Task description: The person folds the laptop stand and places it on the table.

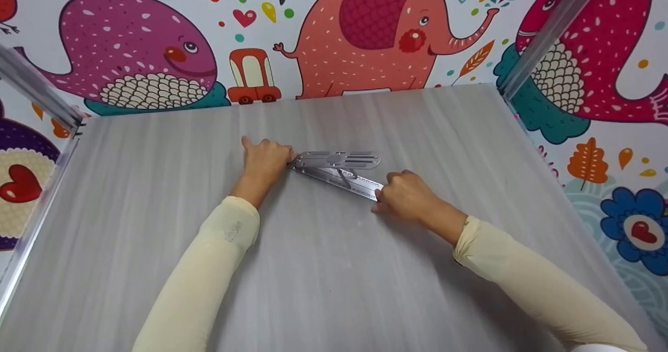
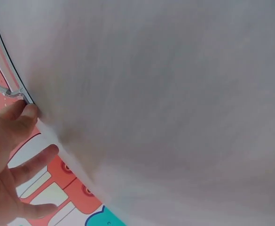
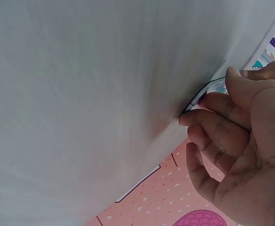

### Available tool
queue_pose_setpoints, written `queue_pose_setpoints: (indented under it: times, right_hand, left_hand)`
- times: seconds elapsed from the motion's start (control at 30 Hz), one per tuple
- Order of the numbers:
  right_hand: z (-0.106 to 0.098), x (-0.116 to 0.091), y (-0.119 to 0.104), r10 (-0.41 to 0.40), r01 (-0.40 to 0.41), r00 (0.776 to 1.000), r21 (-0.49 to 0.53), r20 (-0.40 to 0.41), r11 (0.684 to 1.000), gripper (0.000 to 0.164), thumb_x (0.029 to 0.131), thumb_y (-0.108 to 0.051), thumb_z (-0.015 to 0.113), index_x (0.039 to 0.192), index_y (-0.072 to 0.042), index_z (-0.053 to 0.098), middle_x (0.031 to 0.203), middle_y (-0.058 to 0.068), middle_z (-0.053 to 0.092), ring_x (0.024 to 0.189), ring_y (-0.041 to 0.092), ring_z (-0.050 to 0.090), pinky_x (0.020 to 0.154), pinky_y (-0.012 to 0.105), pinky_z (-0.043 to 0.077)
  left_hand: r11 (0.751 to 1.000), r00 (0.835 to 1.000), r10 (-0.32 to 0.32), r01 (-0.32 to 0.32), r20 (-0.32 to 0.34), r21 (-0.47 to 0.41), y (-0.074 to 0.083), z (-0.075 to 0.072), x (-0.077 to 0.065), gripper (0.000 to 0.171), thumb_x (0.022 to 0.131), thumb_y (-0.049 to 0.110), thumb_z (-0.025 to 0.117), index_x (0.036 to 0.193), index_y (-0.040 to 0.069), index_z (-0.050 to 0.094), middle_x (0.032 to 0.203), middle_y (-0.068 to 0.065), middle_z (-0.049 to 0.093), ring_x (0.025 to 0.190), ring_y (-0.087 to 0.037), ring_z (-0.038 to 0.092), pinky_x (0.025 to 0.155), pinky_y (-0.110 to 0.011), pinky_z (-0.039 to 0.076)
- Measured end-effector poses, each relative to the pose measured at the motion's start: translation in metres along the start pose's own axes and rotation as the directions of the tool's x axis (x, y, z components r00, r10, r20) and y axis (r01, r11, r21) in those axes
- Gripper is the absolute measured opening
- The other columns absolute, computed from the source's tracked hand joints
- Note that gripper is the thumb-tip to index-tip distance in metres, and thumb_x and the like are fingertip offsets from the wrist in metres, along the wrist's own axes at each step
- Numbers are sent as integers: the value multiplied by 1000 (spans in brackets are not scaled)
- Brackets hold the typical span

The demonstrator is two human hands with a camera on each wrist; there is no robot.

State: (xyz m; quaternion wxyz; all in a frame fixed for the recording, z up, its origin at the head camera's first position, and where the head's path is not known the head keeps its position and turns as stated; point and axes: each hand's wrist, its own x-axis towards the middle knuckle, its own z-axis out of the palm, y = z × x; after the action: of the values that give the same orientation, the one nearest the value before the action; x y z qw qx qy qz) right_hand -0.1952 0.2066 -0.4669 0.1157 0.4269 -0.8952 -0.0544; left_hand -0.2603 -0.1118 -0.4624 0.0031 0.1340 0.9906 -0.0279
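Silver and slotted, the hinged stand [image 1: 336,160] is partly unfolded. Your left hand [image 1: 266,161] and right hand [image 1: 408,195] pinch opposite ends.

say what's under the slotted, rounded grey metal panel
Beneath that panel, a thin grey metal strut and part of a long silver metal bar show. The panel covers some of the bar, which hides the pale grey tabletop below.

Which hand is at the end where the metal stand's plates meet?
The left hand, pinching the joined end of the metal stand; the right hand holds the free end of the lower plate.
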Motion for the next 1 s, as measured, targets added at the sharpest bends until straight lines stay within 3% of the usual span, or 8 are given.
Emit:
queue_pose_setpoints:
  times: [0.2, 0.43, 0.57, 0.67, 0.77, 0.9, 1.0]
  right_hand:
    - [-2, -1, -1, 10, -10, 1000, 23, 30, 1000, 39, 87, -48, 76, 70, -14, 64, 53, 3, 54, 54, 24, 50, 51, 43, 43]
    - [-2, -4, 2, -7, 9, 1000, 82, -27, 997, 41, 88, -46, 76, 69, -14, 61, 52, 3, 53, 54, 26, 51, 53, 44, 43]
    - [-2, -6, 8, 48, -47, 999, 214, -1, 976, 32, 88, -45, 77, 79, -15, 76, 62, 0, 68, 60, 23, 56, 58, 44, 48]
    - [-2, -7, 17, 117, -126, 992, 361, 45, 924, 24, 89, -40, 78, 94, -17, 84, 81, -1, 79, 65, 17, 60, 61, 42, 51]
    - [0, -8, 26, 183, -206, 979, 475, 94, 856, 22, 89, -33, 79, 104, -18, 83, 97, -1, 80, 69, 10, 61, 63, 37, 53]
    - [5, -11, 33, 243, -265, 963, 581, 117, 770, 32, 86, -27, 83, 114, -12, 79, 101, 3, 80, 76, 9, 69, 68, 33, 56]
    - [9, -10, 34, 272, -284, 955, 622, 117, 729, 47, 83, -27, 86, 124, -7, 74, 100, 5, 80, 81, 15, 72, 72, 35, 58]
  left_hand:
    - [1000, 1000, 1, -2, 26, 15, 0, 0, -1, 36, 98, 11, 68, 133, 19, 69, 108, -18, 76, 107, -37, 69, 105, -82, 30]
    - [1000, 999, -11, 10, -41, -23, 3, 1, -5, 29, 104, 24, 59, 127, 14, 72, 109, -19, 76, 106, -37, 69, 104, -82, 31]
    - [998, 998, -27, 24, -54, -49, 5, 3, -7, 29, 106, 24, 56, 127, 13, 72, 111, -20, 75, 108, -38, 68, 105, -82, 32]
    - [996, 997, -40, 35, -59, -83, 7, 4, -9, 28, 105, 17, 56, 127, 13, 72, 114, -18, 75, 109, -39, 67, 104, -82, 32]
    - [994, 996, -57, 51, -63, -100, 11, 5, -12, 30, 103, 9, 58, 128, 15, 72, 121, -14, 74, 110, -40, 66, 104, -82, 33]
    - [987, 992, -99, 89, -74, -133, 18, 2, -19, 28, 98, 8, 65, 124, 14, 75, 123, -12, 73, 111, -40, 66, 104, -80, 35]
    - [980, 988, -109, 88, -109, -180, 24, -2, -24, 28, 92, 10, 71, 120, 9, 75, 121, -13, 72, 109, -42, 67, 100, -75, 42]
